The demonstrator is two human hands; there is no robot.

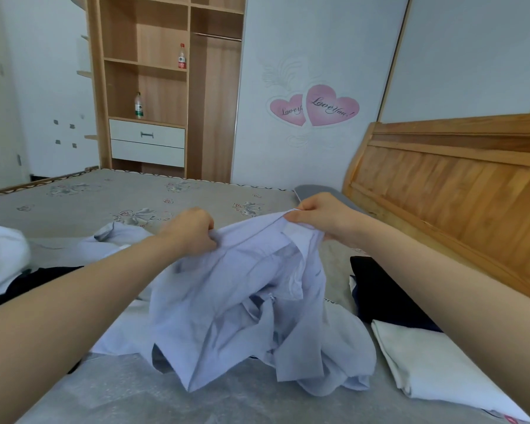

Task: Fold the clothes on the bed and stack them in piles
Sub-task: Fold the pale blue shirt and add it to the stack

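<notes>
Head view. Two hands are in frame. The left hand pinches the top edge of one pale blue shirt; the right hand pinches the same edge further right, near the collar. Both grips are closed on fabric. The held edge runs left to right, rising slightly toward the right hand. The shirt hangs crumpled from that edge down toward the camera, its lower part resting on the bed.

Also on the bed: one folded white garment at lower right, one black garment just behind it, and a white and dark pile at left.

The shelf unit behind holds two bottles.
</notes>
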